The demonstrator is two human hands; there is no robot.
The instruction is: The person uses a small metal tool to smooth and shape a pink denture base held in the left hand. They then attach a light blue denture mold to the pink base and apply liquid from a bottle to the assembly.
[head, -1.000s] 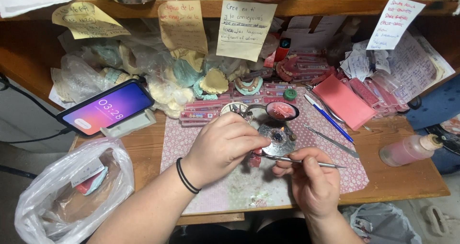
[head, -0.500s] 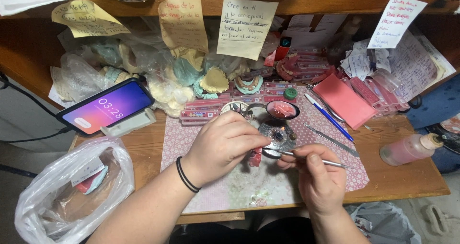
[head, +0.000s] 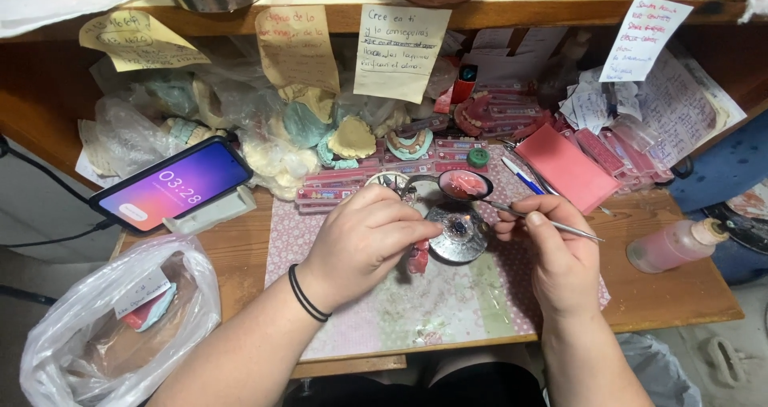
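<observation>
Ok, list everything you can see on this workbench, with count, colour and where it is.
phone: one, purple-pink lit screen, propped at left
plastic bag: one, clear, lower left corner
patterned mat: one, pink and green, desk centre
metal burner: one, silver, on the mat between the hands
spoon: one, metal with pink wax in its bowl, above the burner
pink piece: one, under the left hand's fingers
paper notes: several, yellowish and white, hung from the shelf edge
dental casts: many, cream and teal, at the back
pink pad: one, right of the spoon
squeeze bottle: one, pink liquid, lying at right
left hand: black band on its wrist, over the pink piece
right hand: holds a thin metal tool
</observation>
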